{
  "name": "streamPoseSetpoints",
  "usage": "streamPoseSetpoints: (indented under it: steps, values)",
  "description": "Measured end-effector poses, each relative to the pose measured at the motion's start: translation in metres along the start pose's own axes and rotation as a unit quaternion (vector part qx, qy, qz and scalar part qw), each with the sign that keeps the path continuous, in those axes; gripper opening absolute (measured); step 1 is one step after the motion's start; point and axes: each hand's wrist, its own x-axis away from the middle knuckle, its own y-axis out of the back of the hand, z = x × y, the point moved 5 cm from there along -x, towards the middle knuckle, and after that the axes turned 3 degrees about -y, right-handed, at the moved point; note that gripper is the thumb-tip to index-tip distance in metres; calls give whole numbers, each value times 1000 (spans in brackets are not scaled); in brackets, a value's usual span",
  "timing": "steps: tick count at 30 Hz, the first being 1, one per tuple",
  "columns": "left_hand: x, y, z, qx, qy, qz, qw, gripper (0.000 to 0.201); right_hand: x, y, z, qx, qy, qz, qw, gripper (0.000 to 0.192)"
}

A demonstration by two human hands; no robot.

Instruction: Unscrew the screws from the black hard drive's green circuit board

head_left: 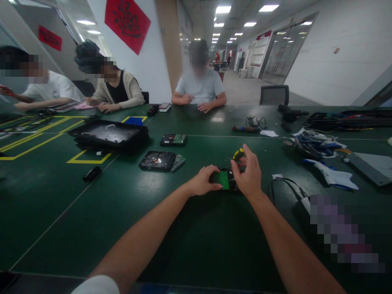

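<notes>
1. Black drive with green board [223, 179] is set on the tabletop [137, 228], near centre, between both hands.
2. Its left end is held by the left hand [204, 180]; grip narrow, thumb on near side, fingers on far side.
3. Yellow-and-black tool [238, 154] is held in the right hand [250, 174], fingers closed in around the handle. Tip hidden; contact with drive can't be told.
4. Black casing [157, 160] is placed farther left, loose circuit board [178, 162] just right of it.
5. Second drive [173, 139] is placed beyond these.
</notes>
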Motion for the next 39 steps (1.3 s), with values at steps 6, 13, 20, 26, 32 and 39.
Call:
streamPoseSetpoints:
  steps: [6,13,20,26,32,39]
  values:
    - [-1,0,2,0,0,1,1000,66,0,0,-1,-3,3,8,1000,66]
    - [-2,-1,2,-3,-12,-3,1000,65,-1,0,4,15,23,1,1000,65]
    - [-2,-1,0,-2,-17,-5,1000,63,0,0,4,12,19,7,1000,69]
    - [-2,0,0,2,-2,5,1000,64,0,-1,-1,14,5,-3,1000,70]
    - [0,2,-4,5,-1,10,1000,66,0,-1,4,-5,14,9,1000,66]
    - [-1,1,-4,7,-2,5,1000,64,0,-3,-1,-7,1,6,1000,67]
